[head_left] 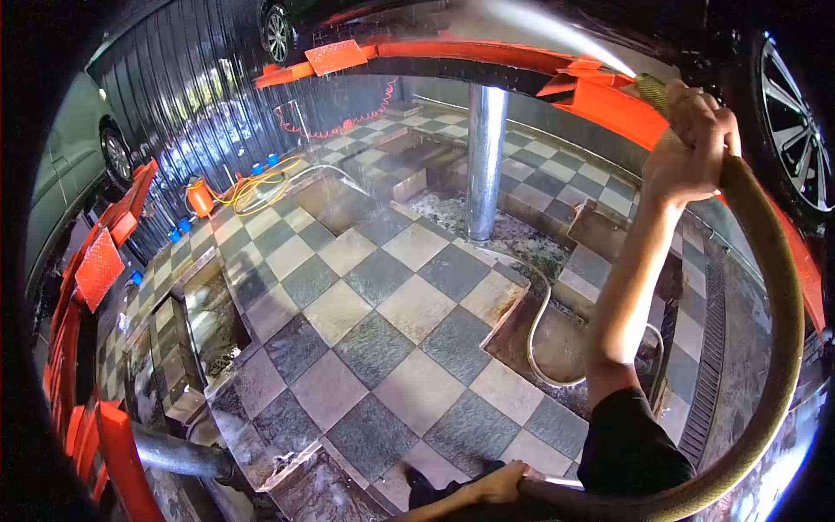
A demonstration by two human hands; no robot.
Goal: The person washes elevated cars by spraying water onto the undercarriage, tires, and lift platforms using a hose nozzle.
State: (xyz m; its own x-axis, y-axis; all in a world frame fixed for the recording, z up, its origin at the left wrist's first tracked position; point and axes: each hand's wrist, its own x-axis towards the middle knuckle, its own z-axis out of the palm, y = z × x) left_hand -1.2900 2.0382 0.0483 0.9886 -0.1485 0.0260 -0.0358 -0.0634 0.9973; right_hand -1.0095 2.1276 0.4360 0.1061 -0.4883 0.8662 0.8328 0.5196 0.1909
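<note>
My right hand [693, 148], raised at the upper right, is wrapped round a thick hose near its nozzle [652, 90]. A white jet of water [565, 36] sprays from the nozzle toward the upper left, under a raised car. From that hand the hose [787, 348] loops down the right side to the bottom of the view. There my left hand [502, 484] is closed round the hose, low in front of my feet.
A red lift arm [609, 103] crosses near the nozzle. A shiny lift column [485, 165] rises from the checkered floor [391, 304], which has several recesses. An orange sprayer [199, 197] and yellow hose [258, 187] lie farther back. A car [65, 148] stands left.
</note>
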